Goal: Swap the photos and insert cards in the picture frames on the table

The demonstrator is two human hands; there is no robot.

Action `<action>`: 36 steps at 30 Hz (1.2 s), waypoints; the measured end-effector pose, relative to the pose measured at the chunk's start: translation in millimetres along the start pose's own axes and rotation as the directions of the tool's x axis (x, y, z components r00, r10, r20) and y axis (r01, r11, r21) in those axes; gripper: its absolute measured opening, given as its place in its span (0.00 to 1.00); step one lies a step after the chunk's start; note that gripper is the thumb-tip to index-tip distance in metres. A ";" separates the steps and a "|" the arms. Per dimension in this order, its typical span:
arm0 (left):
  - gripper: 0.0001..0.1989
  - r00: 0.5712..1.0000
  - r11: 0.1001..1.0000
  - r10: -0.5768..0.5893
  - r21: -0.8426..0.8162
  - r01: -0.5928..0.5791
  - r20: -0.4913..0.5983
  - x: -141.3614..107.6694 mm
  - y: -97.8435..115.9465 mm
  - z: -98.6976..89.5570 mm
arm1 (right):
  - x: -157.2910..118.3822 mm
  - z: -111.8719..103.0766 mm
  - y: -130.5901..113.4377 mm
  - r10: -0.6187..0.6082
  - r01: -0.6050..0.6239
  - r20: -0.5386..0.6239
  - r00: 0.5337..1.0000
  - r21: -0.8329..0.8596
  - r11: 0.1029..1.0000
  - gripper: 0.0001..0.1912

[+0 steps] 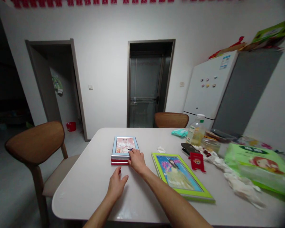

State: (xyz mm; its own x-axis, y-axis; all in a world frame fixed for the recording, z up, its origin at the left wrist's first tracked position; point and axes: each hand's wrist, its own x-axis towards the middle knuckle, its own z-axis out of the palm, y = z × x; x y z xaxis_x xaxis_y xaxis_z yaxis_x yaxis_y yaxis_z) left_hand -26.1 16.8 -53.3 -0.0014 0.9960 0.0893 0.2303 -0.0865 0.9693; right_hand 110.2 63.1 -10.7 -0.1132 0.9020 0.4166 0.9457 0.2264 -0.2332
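Note:
A stack of picture frames lies on the white table, a light blue-edged one on top and red edges below it. My right hand rests on the stack's near right corner, its fingers on the top frame and its thumb by the edge. Just in front of the stack, my left hand is held over the table with thumb and fingers apart, holding nothing. To the right of my right hand, a larger green-edged picture of a figure in a yellow dress lies flat.
On the table's right side are a red card, a dark object, a bottle, a jar, crumpled tissues and a green tissue pack. Brown chairs stand at the left and far side.

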 end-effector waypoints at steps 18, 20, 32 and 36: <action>0.15 0.987 0.904 0.139 -0.397 -0.162 -0.085 -51.5 81.8 -17.1 | -82.6 -68.5 -31.6 0.074 -0.112 0.085 0.994 0.795 0.596 0.24; 0.16 0.948 0.939 0.317 -0.125 -0.319 -0.032 -68.3 93.0 -19.9 | -84.4 -82.3 -36.7 0.168 -0.214 0.160 0.973 0.895 0.390 0.27; 0.27 0.639 0.533 0.400 0.401 -0.745 0.656 -125.4 68.9 -3.4 | -132.3 -96.1 -17.6 0.169 -0.460 0.459 0.872 0.887 -0.036 0.20; 0.26 0.677 0.588 0.276 0.438 -0.681 0.682 -123.9 57.4 7.8 | -131.8 -76.8 -2.1 0.167 -0.485 0.462 0.871 0.862 0.149 0.23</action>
State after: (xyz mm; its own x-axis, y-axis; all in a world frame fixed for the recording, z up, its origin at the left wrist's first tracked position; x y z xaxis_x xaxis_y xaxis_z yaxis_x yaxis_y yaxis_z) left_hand -5.1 -111.4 -10.4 0.7265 0.6654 0.1718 0.5621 -0.7191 0.4086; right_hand 146.5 -84.5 2.3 -0.0810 0.9934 -0.0816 -0.0665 -0.0871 -0.9940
